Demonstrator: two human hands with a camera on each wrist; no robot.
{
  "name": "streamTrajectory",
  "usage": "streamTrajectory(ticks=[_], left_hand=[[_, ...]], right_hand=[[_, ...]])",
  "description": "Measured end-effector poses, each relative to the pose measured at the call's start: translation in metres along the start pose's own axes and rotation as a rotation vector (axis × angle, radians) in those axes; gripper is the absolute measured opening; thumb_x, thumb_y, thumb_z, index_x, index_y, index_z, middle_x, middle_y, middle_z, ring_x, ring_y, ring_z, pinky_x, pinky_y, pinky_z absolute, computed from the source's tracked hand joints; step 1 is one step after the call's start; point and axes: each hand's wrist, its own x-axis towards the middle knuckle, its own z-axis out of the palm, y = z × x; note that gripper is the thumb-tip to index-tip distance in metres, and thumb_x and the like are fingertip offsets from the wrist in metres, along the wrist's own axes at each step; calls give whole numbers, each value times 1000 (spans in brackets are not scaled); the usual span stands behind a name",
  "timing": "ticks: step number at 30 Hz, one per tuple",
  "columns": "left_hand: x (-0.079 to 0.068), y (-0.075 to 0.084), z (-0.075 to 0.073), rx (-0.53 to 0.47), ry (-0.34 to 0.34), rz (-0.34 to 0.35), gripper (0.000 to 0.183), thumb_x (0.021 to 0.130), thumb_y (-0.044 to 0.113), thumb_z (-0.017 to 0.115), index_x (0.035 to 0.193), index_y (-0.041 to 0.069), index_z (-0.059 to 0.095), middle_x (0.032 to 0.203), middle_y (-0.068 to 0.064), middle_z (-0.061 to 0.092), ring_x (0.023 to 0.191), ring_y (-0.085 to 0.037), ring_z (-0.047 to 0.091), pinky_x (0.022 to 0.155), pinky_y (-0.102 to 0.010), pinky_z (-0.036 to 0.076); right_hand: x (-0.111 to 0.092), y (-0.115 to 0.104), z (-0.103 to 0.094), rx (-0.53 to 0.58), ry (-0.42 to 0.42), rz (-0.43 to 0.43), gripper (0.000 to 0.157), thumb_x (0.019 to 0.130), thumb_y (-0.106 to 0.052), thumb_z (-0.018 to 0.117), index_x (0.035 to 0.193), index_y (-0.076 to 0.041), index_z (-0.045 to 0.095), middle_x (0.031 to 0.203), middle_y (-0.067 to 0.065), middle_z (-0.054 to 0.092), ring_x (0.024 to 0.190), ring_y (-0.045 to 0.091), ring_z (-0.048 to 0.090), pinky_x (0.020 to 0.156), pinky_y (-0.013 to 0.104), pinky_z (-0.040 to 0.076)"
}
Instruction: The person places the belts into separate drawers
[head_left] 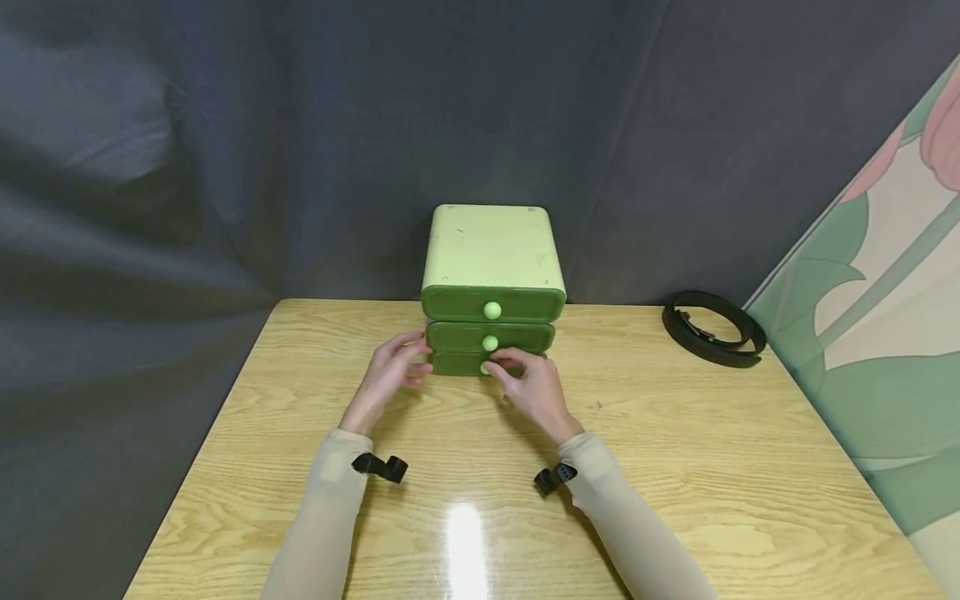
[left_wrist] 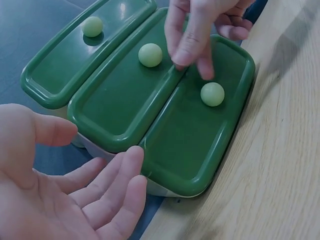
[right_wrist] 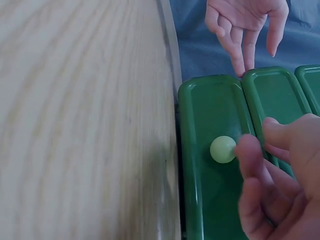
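A small drawer unit [head_left: 495, 246] with a pale green top and three dark green drawers stands at the back of the table. Each drawer front has a round pale green knob. My right hand [head_left: 534, 387] is at the lowest drawer [left_wrist: 185, 145]; its fingers are apart and a fingertip lies close beside that drawer's knob [right_wrist: 223, 149], not closed round it. With palm turned inward and fingers spread, my left hand [head_left: 392, 365] is at the left side of the lower drawers. Its fingertips reach the edge near the middle drawer [left_wrist: 117, 100]; whether they touch is hard to tell.
On the right of the wooden table [head_left: 645, 467] lies a coiled black belt [head_left: 678, 333] with a buckle. A dark curtain [head_left: 360, 150] hangs directly behind the unit. A floral-patterned cloth [head_left: 847, 350] borders the right edge.
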Motion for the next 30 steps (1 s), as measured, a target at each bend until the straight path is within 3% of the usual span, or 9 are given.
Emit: streamTrajectory(ticks=[3, 6, 10, 13, 17, 20, 26, 30], left_hand=[[0, 0, -1, -1, 15, -13, 51, 111, 28, 54, 156, 4, 50, 145, -22, 64, 100, -14, 76, 87, -32, 60], [-1, 0, -1, 16, 3, -20, 49, 112, 28, 52, 155, 4, 51, 145, -21, 65, 100, -14, 77, 86, -31, 60], [-1, 1, -2, 38, -34, -16, 51, 113, 32, 49, 157, 5, 48, 147, -21, 65, 106, -18, 78, 91, -35, 60], [-1, 1, -2, 42, -46, -9, 52, 114, 34, 48, 157, 5, 47, 147, -21, 65, 110, -21, 77, 90, -34, 59], [0, 0, -2, 39, -45, -1, 53, 114, 35, 49, 158, 6, 47, 146, -21, 66, 116, -25, 75, 92, -34, 59], [0, 0, -2, 33, -49, 4, 53, 114, 34, 49, 159, 6, 46, 146, -21, 66, 120, -29, 73, 96, -37, 59], [-1, 1, -3, 23, -43, 8, 52, 114, 34, 48, 158, 6, 48, 145, -21, 67, 121, -30, 72, 95, -35, 59], [-2, 3, -3, 17, -43, 13, 52, 114, 33, 50, 157, 5, 48, 144, -22, 67, 118, -28, 72, 96, -37, 59]], right_hand=[[-1, 1, 1, 11, -70, 24, 24, 99, -22, 79, 120, -11, 81, 98, 10, 83, 48, 24, 71, 45, 25, 48], [-1, 3, 0, -18, -110, 16, 26, 101, -22, 77, 123, -11, 80, 99, 10, 83, 48, 19, 70, 46, 27, 51], [-2, 7, -1, -101, -188, -13, 29, 101, -24, 76, 128, -13, 79, 109, 11, 83, 49, 6, 68, 63, 30, 60], [-2, 12, -1, -125, -239, -17, 31, 103, -25, 74, 132, -15, 77, 116, 11, 81, 51, 5, 68, 78, 36, 63], [0, 16, 2, -127, -213, -43, 29, 102, -23, 74, 130, -14, 78, 113, 10, 82, 75, 17, 80, 92, 47, 63], [1, 16, 5, -124, -166, -58, 26, 100, -19, 76, 126, -13, 80, 108, 9, 83, 91, 21, 81, 97, 48, 61], [2, 16, 8, -64, -134, -11, 22, 99, -15, 77, 121, -13, 82, 104, 8, 84, 52, 10, 70, 79, 35, 64], [3, 18, 9, -41, -140, 19, 21, 100, -15, 77, 120, -14, 83, 103, 7, 84, 49, 10, 68, 68, 25, 59]])
